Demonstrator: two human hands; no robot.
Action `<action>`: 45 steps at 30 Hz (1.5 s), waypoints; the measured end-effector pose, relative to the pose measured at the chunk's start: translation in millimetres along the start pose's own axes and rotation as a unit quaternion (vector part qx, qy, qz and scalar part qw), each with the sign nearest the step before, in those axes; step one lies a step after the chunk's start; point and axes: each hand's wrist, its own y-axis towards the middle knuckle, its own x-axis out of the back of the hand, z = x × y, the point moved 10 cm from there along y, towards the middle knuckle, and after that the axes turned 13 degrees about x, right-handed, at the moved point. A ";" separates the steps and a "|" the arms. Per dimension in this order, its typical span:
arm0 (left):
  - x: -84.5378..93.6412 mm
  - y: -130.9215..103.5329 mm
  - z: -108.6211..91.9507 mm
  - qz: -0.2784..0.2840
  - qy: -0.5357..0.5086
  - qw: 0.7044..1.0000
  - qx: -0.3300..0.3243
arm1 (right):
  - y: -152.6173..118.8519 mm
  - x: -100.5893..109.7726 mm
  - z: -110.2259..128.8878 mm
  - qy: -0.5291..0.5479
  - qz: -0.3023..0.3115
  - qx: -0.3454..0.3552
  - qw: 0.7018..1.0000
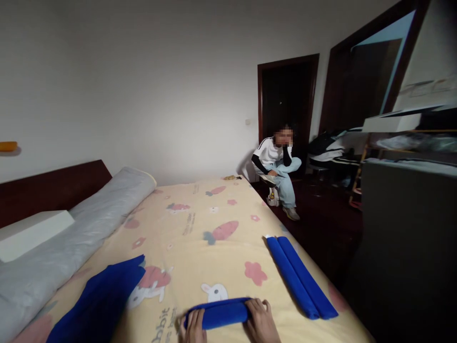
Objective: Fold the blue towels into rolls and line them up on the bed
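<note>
A blue cloth roll (224, 314) lies crosswise on the bed at the bottom centre. My left hand (195, 326) has its fingers bent over the roll's left end, and my right hand (261, 319) grips the right end. To the right, two long blue rolls (302, 278) lie side by side near the bed's edge. A loose blue cloth (102, 300) is spread flat at the left. The patterned bed sheet (193, 257) lies under all of them.
A grey rolled quilt (103, 219) and a white box (34, 231) are at the left, by the dark headboard (53, 190). Beyond the bed's far right corner a person (276, 162) sits. A dark cabinet (410, 238) stands at the right, past the floor gap.
</note>
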 end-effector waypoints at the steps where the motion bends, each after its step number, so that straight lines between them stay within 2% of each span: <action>1: 5.0 -3.0 -0.2 -0.003 0.004 1.000 0.008 | -0.8 2.1 4.3 0.004 0.013 0.003 1.000; 5: 29.2 -11.2 -10.0 0.008 0.030 0.999 0.032 | -1.7 3.0 7.4 -0.009 0.066 -0.020 0.998; 8: 35.5 -8.4 -15.0 0.032 0.043 0.998 0.044 | 0.9 3.5 4.3 -0.022 0.064 -0.037 0.997; 12: 26.6 -1.6 -3.6 0.001 0.046 0.998 0.036 | 0.3 0.5 -1.9 -0.017 0.027 -0.030 0.999; 16: 8.9 -3.4 11.3 -0.004 0.040 0.999 -0.002 | -7.5 -16.7 -15.1 -0.010 0.029 -0.025 0.999; 20: 11.6 -7.1 11.9 -0.010 0.055 0.998 0.033 | -9.4 -24.3 -17.3 -0.023 0.028 -0.041 0.999; 23: 5.9 -14.1 -19.2 0.045 0.034 0.998 0.010 | -0.2 -27.5 4.6 -0.018 0.040 -0.026 0.999; 25: -5.2 -23.5 -52.1 0.109 0.003 0.993 -0.045 | 9.6 -38.0 30.3 0.011 0.080 0.020 0.997; 27: -13.4 -31.0 -76.9 0.143 -0.014 0.987 -0.074 | 17.0 -50.2 52.0 0.043 0.120 0.057 0.990; 30: -23.9 -33.6 -87.9 0.162 -0.012 0.984 -0.074 | 21.4 -60.6 61.5 0.061 0.138 0.070 0.986; 33: -33.2 -32.5 -81.7 0.175 -0.007 0.978 -0.113 | 17.0 -64.3 57.1 0.061 0.143 0.098 0.983; 37: -37.2 -22.0 -54.3 0.162 0.009 0.979 -0.120 | 6.8 -53.6 38.3 0.044 0.104 0.129 0.985; 41: -27.7 -12.1 -38.0 0.139 -0.005 0.983 -0.118 | -3.4 -37.7 13.5 0.019 0.051 0.146 0.988; 45: -17.2 -3.7 -25.2 0.116 0.005 0.987 -0.108 | -13.1 -27.1 -10.0 0.002 0.030 0.136 0.990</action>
